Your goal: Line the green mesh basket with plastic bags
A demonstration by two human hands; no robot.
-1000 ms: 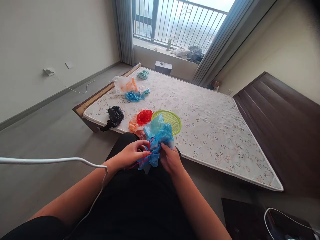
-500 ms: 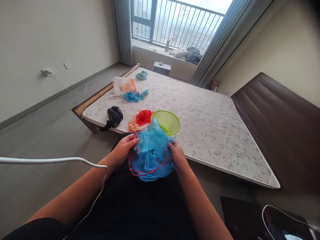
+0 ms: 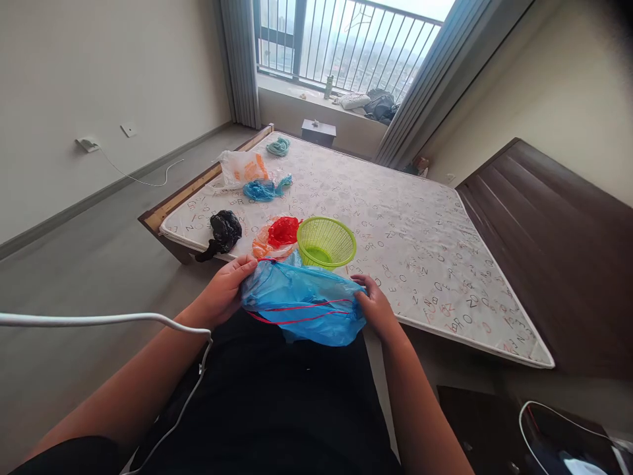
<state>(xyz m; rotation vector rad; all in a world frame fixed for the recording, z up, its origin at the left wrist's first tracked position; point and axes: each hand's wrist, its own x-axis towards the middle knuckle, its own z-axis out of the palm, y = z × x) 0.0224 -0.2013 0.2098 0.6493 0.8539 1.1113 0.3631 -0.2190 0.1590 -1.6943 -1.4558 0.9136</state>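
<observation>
A thin blue plastic bag (image 3: pixel 306 297) with a red drawstring is stretched sideways above my lap. My left hand (image 3: pixel 225 287) pinches its left end near the top edge, thumb on top. At the other end, my right hand (image 3: pixel 378 307) grips the bag's right side between thumb and fingers. Just beyond the bag, a green plastic basket (image 3: pixel 326 241) stands on the mattress (image 3: pixel 420 264). Beside the basket lie a crumpled red plastic bag (image 3: pixel 285 231) and an orange-and-white plastic bag (image 3: pixel 262 244).
Farther left on the mattress are a black plastic bag (image 3: pixel 225 232), another blue bag (image 3: pixel 260 190), a white bag with orange print (image 3: pixel 242 168) and a pale green bundle (image 3: pixel 277 146). A white cable (image 3: pixel 99 320) crosses my left arm. The dark headboard (image 3: pixel 554 264) rises at right.
My hands have moved apart, and the blue bag between them is pulled wider and flatter. More of the green basket shows behind it.
</observation>
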